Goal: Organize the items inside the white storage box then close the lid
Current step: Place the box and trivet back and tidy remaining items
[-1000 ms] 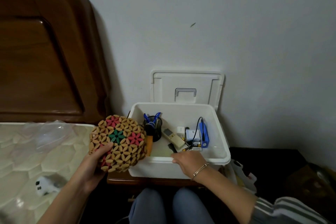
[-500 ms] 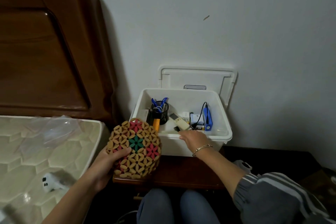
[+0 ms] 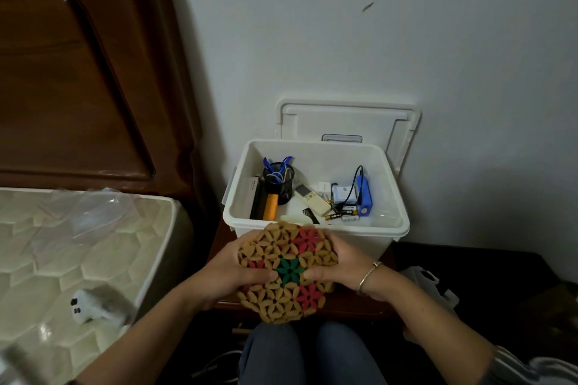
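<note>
While both hands hold it, the round woven trivet of tan flower shapes with red and green blooms [image 3: 287, 272] sits right in front of the white plastic storage box [image 3: 316, 230], covering part of its near wall. The left hand [image 3: 233, 275] has its thumb pressed on the face and its fingers curled behind the edge; the right hand [image 3: 339, 269], thin metal bangle [image 3: 369, 277] on the wrist, does the same on the other side.

The box's white lid [image 3: 347, 122] stands open against the wall. Inside, from the left: a flat box with a pale printed label [image 3: 250, 194] (too small to read), an orange tube-like thing [image 3: 270, 206], a black mesh pen cup with blue handles sticking out [image 3: 278, 180], a cream remote control [image 3: 312, 200], a small black comb [image 3: 310, 216], a white adapter block [image 3: 344, 194], a blue power bank with a black cable [image 3: 363, 198], and loose batteries [image 3: 342, 216] whose printing I honestly can't make out.

The box sits on a dark wooden bedside stand [image 3: 353, 303]. To the left there's a quilted mattress [image 3: 78, 262] with a white plug [image 3: 90, 306] and crumpled clear plastic [image 3: 90, 212], under a carved wooden headboard [image 3: 78, 72]. A white plastic bag [image 3: 428, 286] lies to the right.
</note>
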Motion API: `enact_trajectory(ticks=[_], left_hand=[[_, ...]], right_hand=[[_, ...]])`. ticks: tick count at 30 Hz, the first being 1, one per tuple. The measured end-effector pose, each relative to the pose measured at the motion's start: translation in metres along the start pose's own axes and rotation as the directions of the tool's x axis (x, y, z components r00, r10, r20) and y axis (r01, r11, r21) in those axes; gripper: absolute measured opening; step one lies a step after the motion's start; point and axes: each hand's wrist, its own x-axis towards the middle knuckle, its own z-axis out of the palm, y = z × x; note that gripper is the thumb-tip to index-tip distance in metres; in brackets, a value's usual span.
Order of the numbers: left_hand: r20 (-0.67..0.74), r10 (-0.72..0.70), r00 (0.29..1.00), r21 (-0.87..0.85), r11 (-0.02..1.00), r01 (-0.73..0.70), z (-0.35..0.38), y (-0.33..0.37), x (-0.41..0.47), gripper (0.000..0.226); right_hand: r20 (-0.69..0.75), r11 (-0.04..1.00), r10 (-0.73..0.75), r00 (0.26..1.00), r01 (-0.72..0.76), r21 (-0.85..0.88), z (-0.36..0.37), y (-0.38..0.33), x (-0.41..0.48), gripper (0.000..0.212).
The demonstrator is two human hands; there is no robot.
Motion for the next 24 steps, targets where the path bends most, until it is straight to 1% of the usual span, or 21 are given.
enact_trajectory(ticks=[2,5,7,9,12,15,17,19,21,24], left_hand=[[-0.061,0.071,0.996,0.087,0.994,-0.065,0.005,-0.005,0.013,0.063],[-0.112,0.177,0.978,0.294,0.946,-0.138,0.013,-0.02,0.032,0.06],[-0.13,0.219,0.967,0.408,0.901,-0.149,0.018,-0.033,0.042,0.061],[-0.15,0.239,0.959,0.451,0.88,-0.148,0.025,-0.049,0.05,0.058],[-0.217,0.22,0.951,0.431,0.896,-0.109,0.031,-0.075,0.061,0.051],[-0.281,0.169,0.945,0.431,0.902,-0.034,0.036,-0.091,0.07,0.049],[-0.329,0.138,0.934,0.397,0.918,0.004,0.038,-0.096,0.074,0.051],[-0.394,0.082,0.916,0.293,0.955,0.04,0.039,-0.096,0.079,0.053],[-0.45,0.032,0.892,0.204,0.977,0.068,0.042,-0.096,0.084,0.056],[-0.482,-0.047,0.875,0.052,0.995,0.082,0.045,-0.096,0.085,0.059]], right_hand=[[-0.103,0.995,-0.074,0.992,0.067,-0.069,0.0,0.008,0.001,0.065],[-0.285,0.969,-0.197,0.938,0.143,-0.2,0.006,0.029,0.006,0.064],[-0.373,0.96,-0.236,0.897,0.154,-0.235,0.01,0.047,0.01,0.066],[-0.423,0.958,-0.228,0.877,0.125,-0.257,0.013,0.065,0.015,0.063],[-0.447,0.959,-0.189,0.874,0.067,-0.275,0.017,0.088,0.024,0.061],[-0.449,0.961,-0.156,0.88,0.03,-0.275,0.017,0.106,0.031,0.062],[-0.454,0.961,-0.151,0.878,0.023,-0.274,0.016,0.111,0.035,0.064],[-0.476,0.966,-0.138,0.868,0.013,-0.256,0.013,0.113,0.04,0.067],[-0.51,0.979,-0.101,0.854,-0.005,-0.202,0.011,0.114,0.042,0.069],[-0.537,0.99,-0.07,0.841,-0.007,-0.141,0.011,0.118,0.043,0.07]])
